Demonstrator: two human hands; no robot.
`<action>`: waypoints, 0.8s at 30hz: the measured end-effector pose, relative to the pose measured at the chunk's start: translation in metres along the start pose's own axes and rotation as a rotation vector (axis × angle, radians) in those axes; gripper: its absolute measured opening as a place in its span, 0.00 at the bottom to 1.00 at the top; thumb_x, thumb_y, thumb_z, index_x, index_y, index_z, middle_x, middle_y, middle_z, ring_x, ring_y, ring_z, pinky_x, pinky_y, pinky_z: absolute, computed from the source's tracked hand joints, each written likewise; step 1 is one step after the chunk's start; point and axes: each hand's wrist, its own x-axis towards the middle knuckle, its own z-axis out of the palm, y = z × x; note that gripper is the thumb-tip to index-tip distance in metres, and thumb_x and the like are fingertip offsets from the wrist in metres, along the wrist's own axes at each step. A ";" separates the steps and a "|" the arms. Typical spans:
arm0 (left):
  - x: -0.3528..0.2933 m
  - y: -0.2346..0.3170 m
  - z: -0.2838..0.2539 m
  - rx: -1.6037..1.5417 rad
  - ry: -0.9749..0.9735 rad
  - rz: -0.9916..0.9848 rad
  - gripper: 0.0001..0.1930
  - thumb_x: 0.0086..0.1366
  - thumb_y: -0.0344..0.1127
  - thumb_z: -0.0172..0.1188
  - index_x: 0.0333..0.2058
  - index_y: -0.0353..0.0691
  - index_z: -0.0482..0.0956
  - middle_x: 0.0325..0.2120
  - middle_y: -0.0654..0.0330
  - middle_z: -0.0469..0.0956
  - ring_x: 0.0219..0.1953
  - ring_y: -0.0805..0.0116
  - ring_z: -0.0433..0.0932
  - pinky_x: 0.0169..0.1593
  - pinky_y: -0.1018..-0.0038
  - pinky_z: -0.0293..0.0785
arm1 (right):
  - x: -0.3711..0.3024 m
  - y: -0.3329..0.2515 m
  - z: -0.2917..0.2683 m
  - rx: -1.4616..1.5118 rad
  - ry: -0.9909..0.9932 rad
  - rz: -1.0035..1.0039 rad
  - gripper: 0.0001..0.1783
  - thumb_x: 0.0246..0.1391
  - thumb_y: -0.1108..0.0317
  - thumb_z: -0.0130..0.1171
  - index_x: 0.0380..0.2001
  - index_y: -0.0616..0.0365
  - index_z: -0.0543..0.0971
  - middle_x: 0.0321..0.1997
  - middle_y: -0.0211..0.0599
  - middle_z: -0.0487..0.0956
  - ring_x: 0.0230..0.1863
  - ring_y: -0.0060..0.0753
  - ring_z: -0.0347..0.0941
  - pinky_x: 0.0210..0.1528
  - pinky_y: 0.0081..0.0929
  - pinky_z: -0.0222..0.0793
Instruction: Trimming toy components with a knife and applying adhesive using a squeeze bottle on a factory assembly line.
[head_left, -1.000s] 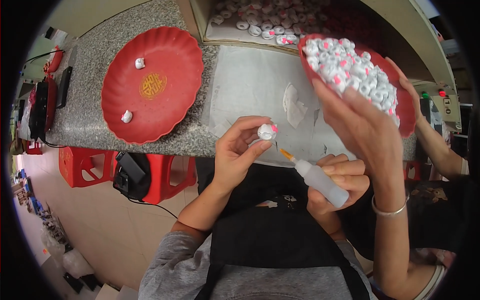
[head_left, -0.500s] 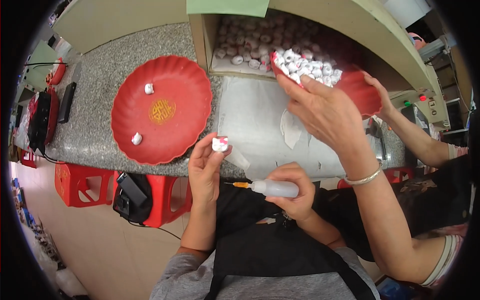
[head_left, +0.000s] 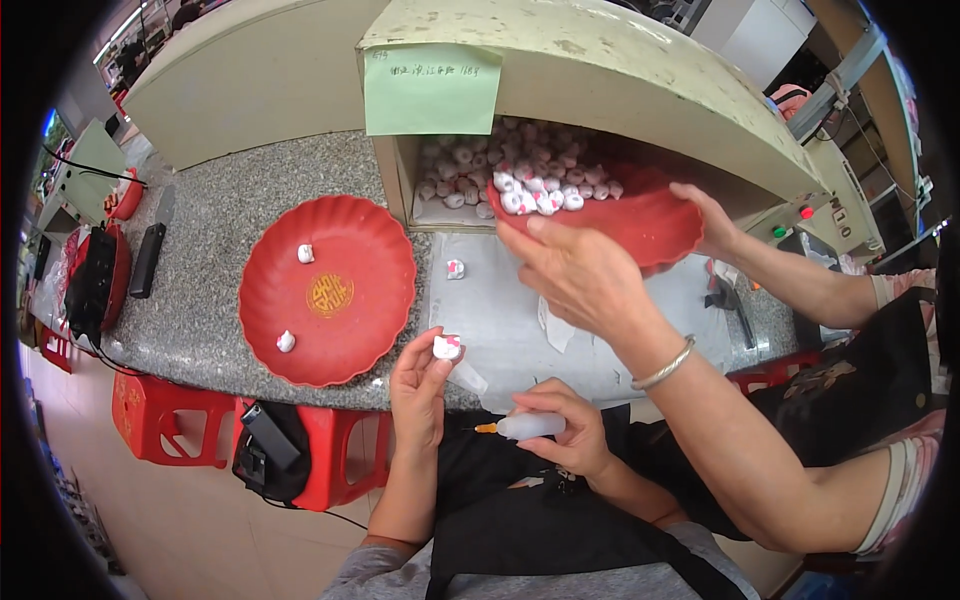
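Observation:
Between the thumb and fingers of my left hand [head_left: 418,385] is a small white cat-head figurine [head_left: 447,347] with a pink bow. My right hand [head_left: 572,432] is wrapped round a translucent squeeze bottle [head_left: 532,426], its orange needle tip pointing left toward my left wrist. Left of my hands, a red scalloped plate [head_left: 385,290] carries two more white figurines, one at the upper left [head_left: 305,254] and one near the lower rim [head_left: 286,341]. Another figurine [head_left: 456,268] lies on the grey sheet [head_left: 620,350] beyond my left hand.
At the right, a co-worker's hands [head_left: 590,275] tilt a second red plate [head_left: 650,220] of figurines at a cubby [head_left: 400,190] piled with several more. The co-worker's arm crosses close to my right hand. Red stools [head_left: 175,420] stand below the counter's edge.
The view has tilted up, so everything sits lower. The co-worker's plate has moved left and holds fewer figurines. One figurine now lies on the sheet. My hands keep hold of their things.

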 end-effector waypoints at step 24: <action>-0.012 0.042 -0.022 0.036 0.088 0.295 0.19 0.53 0.26 0.52 0.45 0.31 0.63 0.36 0.54 0.70 0.40 0.66 0.69 0.50 0.67 0.61 | 0.142 0.080 0.006 -0.702 0.229 -0.137 0.13 0.37 0.74 0.57 0.32 0.55 0.73 0.36 0.38 0.72 0.40 0.40 0.68 0.41 0.28 0.63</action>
